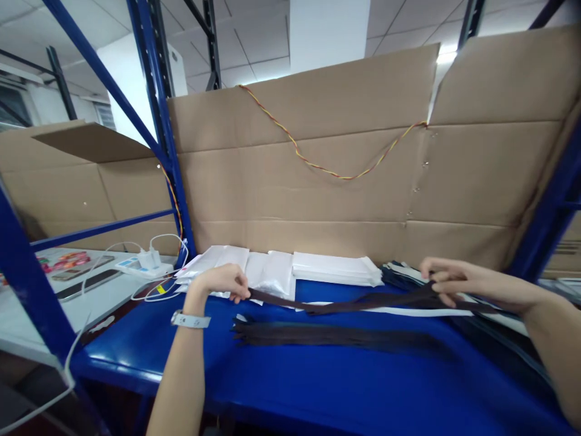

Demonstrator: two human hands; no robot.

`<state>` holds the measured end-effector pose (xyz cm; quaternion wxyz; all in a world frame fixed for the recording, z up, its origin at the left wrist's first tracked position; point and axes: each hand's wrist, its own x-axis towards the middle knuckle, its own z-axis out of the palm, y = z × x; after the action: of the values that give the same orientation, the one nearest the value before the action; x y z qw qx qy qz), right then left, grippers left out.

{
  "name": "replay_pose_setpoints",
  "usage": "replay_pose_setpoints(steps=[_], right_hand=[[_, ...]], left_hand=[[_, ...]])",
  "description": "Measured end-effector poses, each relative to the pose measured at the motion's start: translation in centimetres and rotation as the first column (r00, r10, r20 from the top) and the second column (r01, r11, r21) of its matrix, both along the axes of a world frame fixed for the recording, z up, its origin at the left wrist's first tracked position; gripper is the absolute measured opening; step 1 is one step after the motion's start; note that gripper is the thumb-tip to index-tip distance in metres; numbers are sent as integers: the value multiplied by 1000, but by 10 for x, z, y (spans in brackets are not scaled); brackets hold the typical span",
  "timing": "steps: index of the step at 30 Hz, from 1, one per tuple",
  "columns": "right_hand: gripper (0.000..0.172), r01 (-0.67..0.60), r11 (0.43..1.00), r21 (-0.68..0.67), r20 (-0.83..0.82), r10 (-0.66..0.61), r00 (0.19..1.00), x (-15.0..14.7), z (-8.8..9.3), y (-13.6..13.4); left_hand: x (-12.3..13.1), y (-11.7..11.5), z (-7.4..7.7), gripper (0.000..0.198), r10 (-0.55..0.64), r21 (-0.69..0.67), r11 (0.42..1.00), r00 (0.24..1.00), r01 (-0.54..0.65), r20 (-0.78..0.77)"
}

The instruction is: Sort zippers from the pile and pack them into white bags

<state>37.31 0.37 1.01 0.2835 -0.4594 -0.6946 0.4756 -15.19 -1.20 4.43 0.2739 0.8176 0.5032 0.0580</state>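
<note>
A dark brown zipper (331,304) stretches sideways between my two hands, above the blue table. My left hand (229,282) pinches its left end between closed fingers. At the other end, my right hand (447,281) has its fingers closed on the zipper, with a loose length hanging past the fingers. Below the held one lies a stack of similar dark zippers (318,334), slightly blurred toward the right. A white strip (403,312) shows just behind the held zipper. Under and beside my right forearm are piles of dark and white zippers (499,342).
White plastic packets (272,272) line the back of the blue tabletop (290,378) against a cardboard wall (290,188). A power strip (145,264) with white cables and a phone (88,284) lie at left. Blue metal posts (158,121) frame the bench.
</note>
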Motion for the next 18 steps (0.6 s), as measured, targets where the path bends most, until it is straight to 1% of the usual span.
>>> replay_pose_setpoints(steps=[1,3,5,7,9,11,13,14,15,16,17,18], right_hand=[[26,-53,996,-69,59,57,997,-4,3,-7],[30,-79,985,-155,164,104,981,-12,7,-16],[31,-89,982,-168,248,129,960,-19,10,-18],[35,-126,977,-172,287,172,942,-22,10,-16],[43,-136,973,-186,322,191,927,-20,9,-11],[48,-98,981,-165,383,155,911,-17,5,-5],[48,-60,996,-71,418,84,904,-20,1,2],[47,-56,998,0,415,51,908,-25,-1,5],[44,-64,994,84,405,24,914,-33,-4,8],[40,-80,981,174,392,6,920,-44,-7,11],[35,-103,956,275,387,-12,922,-57,-10,12],[29,-133,916,377,390,-27,920,-72,-15,14]], left_hand=[[-3,-2,1,23,-2,-83,997,1000,3,12],[-5,-4,2,22,19,-150,988,1000,-16,19],[-6,-3,1,22,49,-195,980,999,-48,0],[-5,0,-1,23,86,-232,968,996,-93,-40],[-2,4,-3,25,131,-210,967,988,-145,-78],[8,8,-7,26,167,-120,977,982,-176,-83],[27,10,-14,27,160,37,987,986,-158,-53],[41,11,-19,26,133,136,983,990,-128,-34],[57,10,-25,26,94,243,966,995,-85,-25],[73,9,-31,25,49,353,935,998,-38,-24],[90,8,-39,25,9,445,895,999,11,-44],[106,6,-47,24,-22,524,849,996,61,-82]])
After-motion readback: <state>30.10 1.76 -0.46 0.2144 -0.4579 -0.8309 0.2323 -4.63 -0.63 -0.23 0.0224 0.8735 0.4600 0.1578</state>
